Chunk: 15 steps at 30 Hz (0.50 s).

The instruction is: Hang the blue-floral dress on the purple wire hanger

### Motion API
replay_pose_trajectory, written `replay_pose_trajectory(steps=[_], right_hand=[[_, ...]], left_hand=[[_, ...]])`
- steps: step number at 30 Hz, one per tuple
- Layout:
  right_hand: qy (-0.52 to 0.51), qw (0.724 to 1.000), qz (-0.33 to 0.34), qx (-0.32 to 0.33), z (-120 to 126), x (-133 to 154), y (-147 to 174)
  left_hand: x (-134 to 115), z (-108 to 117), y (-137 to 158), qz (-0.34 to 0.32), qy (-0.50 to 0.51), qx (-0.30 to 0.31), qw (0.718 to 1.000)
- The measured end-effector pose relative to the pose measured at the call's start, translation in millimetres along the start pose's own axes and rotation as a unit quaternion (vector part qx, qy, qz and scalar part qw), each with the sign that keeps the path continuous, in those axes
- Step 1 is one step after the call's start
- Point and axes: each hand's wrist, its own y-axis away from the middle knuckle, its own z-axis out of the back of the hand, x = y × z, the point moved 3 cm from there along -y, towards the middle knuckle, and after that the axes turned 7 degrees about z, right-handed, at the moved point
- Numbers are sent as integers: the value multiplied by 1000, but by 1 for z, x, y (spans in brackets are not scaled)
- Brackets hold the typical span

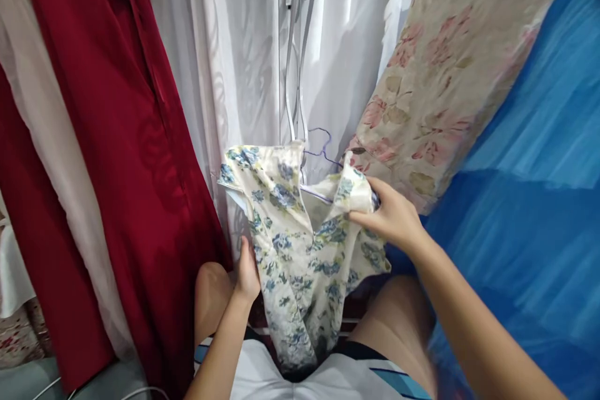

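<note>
Fingers of the right hand (392,211) grasp a floral garment (284,242) at dial centre by its two-o'clock shoulder (350,191); the left hand's (247,270) grip, at eight o'clock, is unclear. Uneven tugging could strain its neckline (307,222).

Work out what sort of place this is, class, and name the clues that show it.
Probably a dress shop or a clothes storage area. A long red garment and blue fabric hang at the sides, and the right hand grips a blue-flowered garment with a hanger at its neckline.

blue-and-green floral cream garment (295,250)
</note>
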Motion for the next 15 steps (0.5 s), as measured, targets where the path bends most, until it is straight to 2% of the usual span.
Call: replay_pose_trajectory(steps=[4,7,9,10,12,13,14,15], right_hand=[[4,998,60,32,2,16,-22],[-30,990,124,53,-5,16,-11],[-40,987,148,40,-13,11,6],[-40,990,135,7,-18,8,19],[-52,991,46,-113,-33,8,57],[-75,980,-23,-184,-45,11,83],[-114,957,-103,-247,-60,16,114],[-160,929,-176,-283,-79,25,147]], left_hand=[[48,8,16,-4,20,-82,996],[90,7,32,45,-15,-124,991],[113,4,43,78,-27,-149,985],[122,2,48,91,-30,-154,983],[133,-1,57,106,-32,-148,983],[136,-1,62,109,-32,-141,984],[138,-1,66,112,-33,-135,984],[140,-1,70,123,-35,-133,983]])
